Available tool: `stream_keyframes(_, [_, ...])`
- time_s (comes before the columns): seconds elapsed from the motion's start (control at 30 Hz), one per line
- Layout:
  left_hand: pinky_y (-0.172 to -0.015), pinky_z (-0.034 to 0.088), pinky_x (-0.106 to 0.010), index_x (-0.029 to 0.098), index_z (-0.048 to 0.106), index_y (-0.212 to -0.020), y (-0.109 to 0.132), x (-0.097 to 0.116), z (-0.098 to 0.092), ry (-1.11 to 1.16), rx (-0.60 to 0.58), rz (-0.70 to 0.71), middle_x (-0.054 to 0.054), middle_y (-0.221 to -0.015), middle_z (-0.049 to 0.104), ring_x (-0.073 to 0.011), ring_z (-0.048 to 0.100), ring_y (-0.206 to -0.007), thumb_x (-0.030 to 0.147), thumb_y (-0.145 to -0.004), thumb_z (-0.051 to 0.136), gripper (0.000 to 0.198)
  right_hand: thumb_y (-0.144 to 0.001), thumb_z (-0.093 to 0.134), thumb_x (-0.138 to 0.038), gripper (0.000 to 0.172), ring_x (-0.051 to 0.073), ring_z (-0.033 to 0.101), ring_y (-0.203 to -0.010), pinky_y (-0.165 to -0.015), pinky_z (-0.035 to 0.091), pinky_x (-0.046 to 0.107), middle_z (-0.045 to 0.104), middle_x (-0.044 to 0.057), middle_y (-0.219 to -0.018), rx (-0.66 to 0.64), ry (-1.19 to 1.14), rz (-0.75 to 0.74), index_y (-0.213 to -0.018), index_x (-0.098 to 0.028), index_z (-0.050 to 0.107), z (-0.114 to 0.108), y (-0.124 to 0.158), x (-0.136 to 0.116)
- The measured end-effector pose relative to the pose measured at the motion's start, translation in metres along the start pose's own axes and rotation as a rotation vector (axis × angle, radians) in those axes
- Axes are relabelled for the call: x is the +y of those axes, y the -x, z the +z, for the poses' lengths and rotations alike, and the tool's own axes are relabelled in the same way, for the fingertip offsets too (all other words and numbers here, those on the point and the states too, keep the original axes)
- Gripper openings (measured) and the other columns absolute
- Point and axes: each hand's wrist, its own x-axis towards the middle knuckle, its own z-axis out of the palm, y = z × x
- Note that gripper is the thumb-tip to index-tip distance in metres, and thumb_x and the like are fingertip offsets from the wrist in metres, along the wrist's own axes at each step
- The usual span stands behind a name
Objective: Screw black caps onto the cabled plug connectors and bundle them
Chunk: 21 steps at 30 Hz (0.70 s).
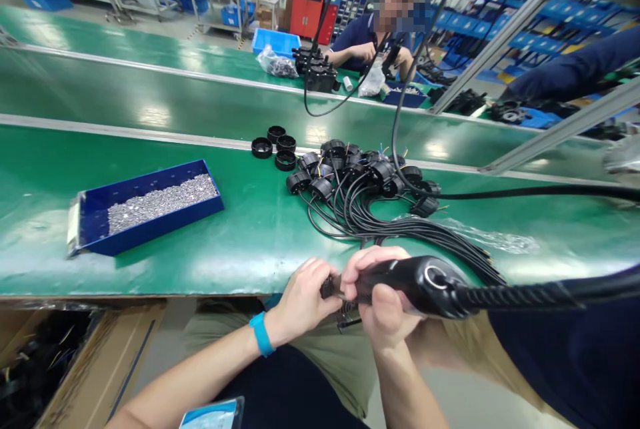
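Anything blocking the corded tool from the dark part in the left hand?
Nothing visible: the right hand grips the corded tool, its front close to the dark part in the left hand. Contact is hidden.

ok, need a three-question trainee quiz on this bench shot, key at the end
1. Which hand wraps around the body of the black handheld tool?
A) left
B) right
C) neither

2. True or false: the blue tray lies to the left of the black cables.

3. How many open black rings sit grouped beside the cabled parts?

Key:
1. B, the right hand
2. True
3. Four
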Motion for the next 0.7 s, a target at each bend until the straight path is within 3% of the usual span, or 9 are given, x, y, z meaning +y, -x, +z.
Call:
stream_keyframes(0.3, [-0.072, 0.043, -0.032, 0.02, 0.058, -0.089, -0.003, 0.002, -0.002, -0.08, 0.05, 0.035, -0.002, -0.084, 0.06, -0.0203, 0.053, -0.082, 0.013, -0.083, 0.07, 0.015, -0.091, 0.069, -0.04, 0.022, 0.01, 0.054, -0.045, -0.042, 0.045, 0.023, 0.062, -0.001, -0.071, 0.055, -0.04, -0.072, -0.097, -0.019, 0.063, 0.002, -0.003, 0.002])
stream_keyframes(0.47, [-0.078, 0.045, -0.033, 0.019, 0.061, -0.096, 0.0, 0.004, -0.004, -0.159, 0.042, 0.048, -0.002, -0.09, 0.064, -0.0207, 0.056, -0.087, 0.012, -0.085, 0.068, 0.016, -0.09, 0.067, -0.046, 0.027, 0.01, 0.055, -0.046, -0.044, 0.046, 0.024, 0.063, -0.002, -0.07, 0.13, -0.089, -0.098, -0.095, -0.019, 0.064, -0.004, -0.002, -0.013])
stream_keyframes(0.57, [-0.08, 0.046, -0.035, 0.02, 0.062, -0.098, 0.003, 0.006, -0.009, -0.197, 0.03, 0.042, -0.003, -0.093, 0.067, -0.0216, 0.058, -0.09, 0.025, -0.089, 0.072, 0.015, -0.088, 0.067, -0.049, 0.03, 0.011, 0.054, -0.043, -0.042, 0.045, 0.024, 0.063, -0.002, -0.066, 0.187, -0.117, -0.121, -0.09, -0.019, 0.065, -0.01, -0.001, -0.027])
stream_keyframes(0.7, [-0.083, 0.047, -0.04, 0.019, 0.061, -0.106, 0.007, 0.006, -0.016, -0.243, -0.009, 0.096, -0.006, -0.1, 0.069, -0.0252, 0.059, -0.093, 0.056, -0.073, 0.084, 0.055, -0.086, 0.068, -0.052, 0.033, 0.012, 0.053, -0.041, -0.04, 0.045, 0.026, 0.063, -0.001, -0.065, 0.214, -0.114, -0.123, -0.088, -0.018, 0.066, -0.02, 0.004, -0.041])
